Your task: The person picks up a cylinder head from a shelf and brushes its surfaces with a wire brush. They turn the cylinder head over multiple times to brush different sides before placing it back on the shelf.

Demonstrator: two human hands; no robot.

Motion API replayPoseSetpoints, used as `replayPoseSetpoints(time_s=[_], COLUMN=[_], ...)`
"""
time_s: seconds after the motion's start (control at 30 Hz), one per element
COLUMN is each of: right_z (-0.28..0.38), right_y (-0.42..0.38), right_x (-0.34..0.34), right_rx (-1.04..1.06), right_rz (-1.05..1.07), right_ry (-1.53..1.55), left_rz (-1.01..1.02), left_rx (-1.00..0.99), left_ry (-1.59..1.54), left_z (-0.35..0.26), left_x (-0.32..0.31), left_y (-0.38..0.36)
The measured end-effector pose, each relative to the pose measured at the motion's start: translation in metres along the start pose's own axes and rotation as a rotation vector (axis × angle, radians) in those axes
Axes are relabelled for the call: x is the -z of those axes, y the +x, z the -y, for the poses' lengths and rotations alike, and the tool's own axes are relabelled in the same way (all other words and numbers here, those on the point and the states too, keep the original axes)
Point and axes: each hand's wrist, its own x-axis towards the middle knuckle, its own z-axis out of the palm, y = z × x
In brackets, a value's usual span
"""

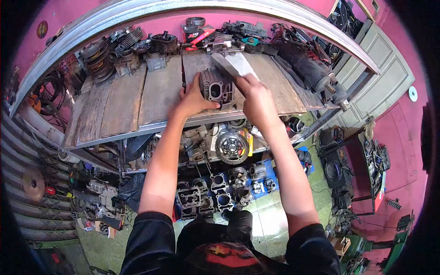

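Note:
A finned engine cylinder head stands on the wooden bench top near its front edge, a round port facing me. My left hand is wrapped round its left side, the thumb along the lower front. In my right hand is a long, flat, dark bar-like tool, its far end pointing up and left, behind and right of the cylinder head. The fingers are closed round its near end. A bright flat sheet lies beside the tool.
Greasy engine parts line the back of the plank bench, and a large dark cylinder lies at right. A metal rail arches over the bench. Below are a brake disc and several engine castings on a blue sheet.

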Motion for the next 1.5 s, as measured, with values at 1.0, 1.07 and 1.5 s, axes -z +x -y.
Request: replayPoseSetpoints(time_s=[1.0,1.07,1.5], right_z=[0.013,0.013,0.02], right_y=[0.015,0.043,-0.023], right_x=[-0.007,-0.018,0.03], right_rx=[0.098,0.126,0.207], right_rz=[-0.046,-0.019,0.039], right_ry=[-0.155,-0.127,-0.117], left_rz=[-0.078,-0.094,-0.113], left_rx=[-0.065,-0.073,-0.031], left_ry=[0.109,0.095,0.156], left_z=[-0.011,-0.009,-0.008], left_x=[0.003,0.003,0.0], left_y=[-0.008,-0.008,-0.009])
